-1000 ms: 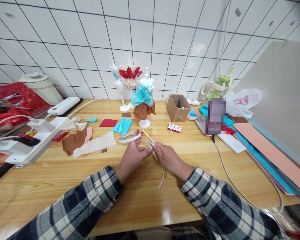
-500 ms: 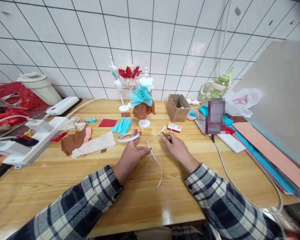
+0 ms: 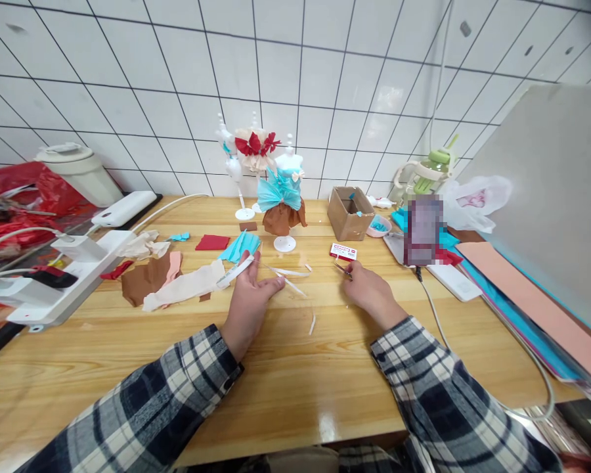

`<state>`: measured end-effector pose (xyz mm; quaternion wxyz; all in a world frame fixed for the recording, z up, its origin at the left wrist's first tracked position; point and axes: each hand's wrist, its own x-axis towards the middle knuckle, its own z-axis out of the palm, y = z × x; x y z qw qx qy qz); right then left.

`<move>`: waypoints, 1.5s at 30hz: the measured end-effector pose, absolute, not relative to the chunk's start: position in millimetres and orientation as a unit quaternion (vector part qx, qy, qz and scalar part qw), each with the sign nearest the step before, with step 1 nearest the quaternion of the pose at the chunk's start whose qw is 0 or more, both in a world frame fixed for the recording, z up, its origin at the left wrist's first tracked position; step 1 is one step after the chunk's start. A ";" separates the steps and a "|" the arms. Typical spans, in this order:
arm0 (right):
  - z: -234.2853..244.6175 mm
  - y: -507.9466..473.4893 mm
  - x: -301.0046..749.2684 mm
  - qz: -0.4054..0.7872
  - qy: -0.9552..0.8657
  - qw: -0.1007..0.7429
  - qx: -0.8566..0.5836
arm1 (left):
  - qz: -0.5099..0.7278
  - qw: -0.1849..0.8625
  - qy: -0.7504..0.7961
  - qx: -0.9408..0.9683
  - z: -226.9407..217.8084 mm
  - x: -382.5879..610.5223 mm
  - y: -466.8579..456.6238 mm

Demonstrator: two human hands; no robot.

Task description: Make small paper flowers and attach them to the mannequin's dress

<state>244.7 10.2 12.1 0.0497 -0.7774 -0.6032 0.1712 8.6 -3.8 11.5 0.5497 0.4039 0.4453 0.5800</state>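
My left hand is closed on a narrow white tape, which has faint printing on one side. Thin white strips reach out to the right of its fingertips. In my right hand is a small pointed metal tool; the fingers hide most of it, so its kind cannot be made out. A short white scrap lies on the wooden table between the hands. Beyond the right hand is a small red-and-white box.
Small dress forms in paper outfits stand by the tiled wall. A cardboard box is right of them. Crepe paper pieces lie left, near a power strip. A phone and coloured sheets are on the right.
My right hand has moved right with the metal tool, away from the strips. The long hanging strip is gone from below my left hand; short white pieces now lie on the table.
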 end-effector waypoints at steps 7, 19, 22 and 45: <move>11.4 3.7 225.8 0.221 -0.662 0.281 -0.658 | 0.565 0.566 0.445 0.402 12.1 9.5 -6.0; 5.9 -9.8 194.0 0.333 -0.677 0.355 -0.552 | 0.448 0.663 0.400 0.446 9.1 19.9 -20.3; 3.8 -6.2 197.9 0.321 -0.664 0.365 -0.567 | 0.454 0.658 0.412 0.438 11.2 20.7 -20.2; 6.7 -22.1 185.7 0.297 -0.780 0.170 -0.524 | 0.461 0.602 0.460 0.462 1.1 16.5 -12.2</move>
